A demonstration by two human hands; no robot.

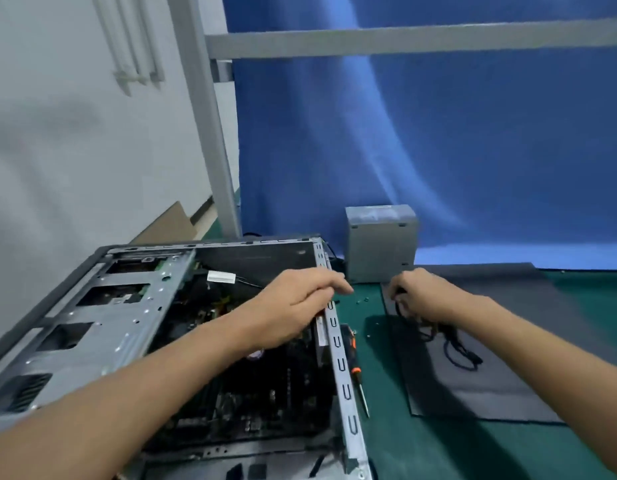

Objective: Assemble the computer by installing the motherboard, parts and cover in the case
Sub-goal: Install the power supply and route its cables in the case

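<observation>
Head view: the big case lies open on the counter, motherboard inside, ready for parts. The right hand curls its grip round black cables, likely to bring them over. The left hand is at the case rim; its grip I cannot tell.

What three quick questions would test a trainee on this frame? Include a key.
1. True or false: the orange-and-black screwdriver lies on the green tabletop, outside the open grey metal computer case.
2. The right hand grips: A) black cables; B) the screwdriver; C) nothing.
3. Fill in: the grey box-shaped power supply stands before a ___ cloth backdrop.
Key: 1 true; 2 A; 3 blue.
</observation>
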